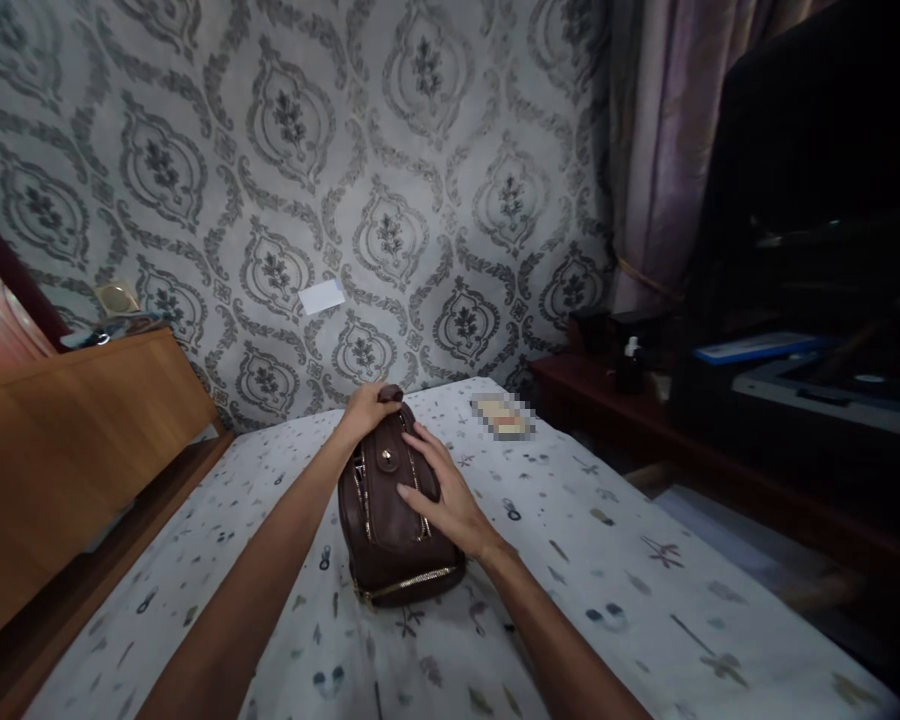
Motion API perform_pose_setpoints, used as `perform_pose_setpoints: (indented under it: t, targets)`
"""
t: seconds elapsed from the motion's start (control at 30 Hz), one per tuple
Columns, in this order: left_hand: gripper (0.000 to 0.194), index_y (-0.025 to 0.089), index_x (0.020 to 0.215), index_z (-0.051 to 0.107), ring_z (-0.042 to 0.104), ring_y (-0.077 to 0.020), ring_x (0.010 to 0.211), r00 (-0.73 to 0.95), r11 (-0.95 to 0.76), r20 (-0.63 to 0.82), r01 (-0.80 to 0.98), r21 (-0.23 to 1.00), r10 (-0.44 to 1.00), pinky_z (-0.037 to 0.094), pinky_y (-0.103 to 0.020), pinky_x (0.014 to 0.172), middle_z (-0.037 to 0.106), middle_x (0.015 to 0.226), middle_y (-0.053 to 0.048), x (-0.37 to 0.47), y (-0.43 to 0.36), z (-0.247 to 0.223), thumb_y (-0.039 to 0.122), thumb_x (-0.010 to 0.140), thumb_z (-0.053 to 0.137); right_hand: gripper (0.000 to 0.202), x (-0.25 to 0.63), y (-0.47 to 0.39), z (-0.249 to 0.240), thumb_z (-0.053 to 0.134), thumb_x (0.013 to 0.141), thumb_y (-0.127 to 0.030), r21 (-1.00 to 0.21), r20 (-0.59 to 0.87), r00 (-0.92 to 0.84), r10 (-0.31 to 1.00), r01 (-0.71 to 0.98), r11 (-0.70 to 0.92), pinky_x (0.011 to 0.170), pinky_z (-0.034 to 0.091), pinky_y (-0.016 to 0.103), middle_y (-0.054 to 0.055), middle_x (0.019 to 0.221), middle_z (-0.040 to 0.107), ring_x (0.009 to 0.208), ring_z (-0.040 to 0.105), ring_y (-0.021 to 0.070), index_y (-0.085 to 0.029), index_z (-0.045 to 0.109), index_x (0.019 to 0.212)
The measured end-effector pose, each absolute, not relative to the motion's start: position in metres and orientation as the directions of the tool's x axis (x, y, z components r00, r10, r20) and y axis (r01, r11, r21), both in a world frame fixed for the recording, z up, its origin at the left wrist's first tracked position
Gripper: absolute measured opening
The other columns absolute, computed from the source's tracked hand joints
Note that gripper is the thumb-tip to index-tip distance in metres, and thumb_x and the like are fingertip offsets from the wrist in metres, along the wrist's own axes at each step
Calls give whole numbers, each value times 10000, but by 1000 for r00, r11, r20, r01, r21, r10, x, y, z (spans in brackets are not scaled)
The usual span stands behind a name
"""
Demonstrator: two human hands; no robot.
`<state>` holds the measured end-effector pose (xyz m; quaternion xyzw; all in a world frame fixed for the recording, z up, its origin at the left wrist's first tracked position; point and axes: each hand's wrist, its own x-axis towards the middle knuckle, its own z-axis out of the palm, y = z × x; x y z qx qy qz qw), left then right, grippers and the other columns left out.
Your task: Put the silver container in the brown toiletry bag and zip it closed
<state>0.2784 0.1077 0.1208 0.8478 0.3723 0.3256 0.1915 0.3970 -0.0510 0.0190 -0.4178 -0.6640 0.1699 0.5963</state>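
A dark brown leather bag [397,500] with gold zippers and a round metal snap lies on the patterned white sheet. At the bag's far end, my left hand [369,408] is closed around its top, near a small loop handle [391,393]. My right hand [442,487] rests on the bag's right side, fingers spread and lying along a zipper, thumb on the front panel. A zipper on the left side looks partly open; what is inside cannot be made out.
A blurred, flat yellowish item [504,416] lies on the sheet beyond the bag to the right. A wooden headboard-like panel [82,450] stands at left. On the right, a dark red table [607,400] holds a small pump bottle [630,365] and a blue-edged item [757,347].
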Motion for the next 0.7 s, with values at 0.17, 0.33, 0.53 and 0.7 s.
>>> perform_pose_setpoints:
  t: [0.17,0.33,0.53,0.7]
  targets:
    - [160,172,668,574,465,-135,621,466,-634,430,538,557,773,346,-252,629,521,591,47,279,112,118,297,759,615,630,395,-50,17,589,904,-481,-760,634,99,767,263,594,1243,192,505,61,1616,319,1501,268,252,-304,424,1486]
    - [158,174,668,578,496,-144,654,446,-641,461,502,581,767,367,-252,656,575,636,26,278,109,118,297,766,596,685,399,-33,18,568,893,-563,-871,492,161,856,96,482,1242,211,488,40,1612,342,1495,292,248,-298,403,1504]
    - [175,163,649,584,499,-131,632,387,-589,452,412,696,804,390,-246,661,548,610,40,278,111,114,285,772,604,564,407,-21,27,576,887,-541,-857,513,138,847,133,497,1218,276,489,25,1527,482,1430,414,256,-313,544,1401]
    - [188,161,662,599,519,-138,652,365,-598,478,397,696,799,406,-251,679,569,626,31,277,113,111,296,792,596,555,409,-20,29,587,885,-515,-847,520,96,849,188,497,1219,274,467,37,1525,481,1430,412,247,-297,550,1393]
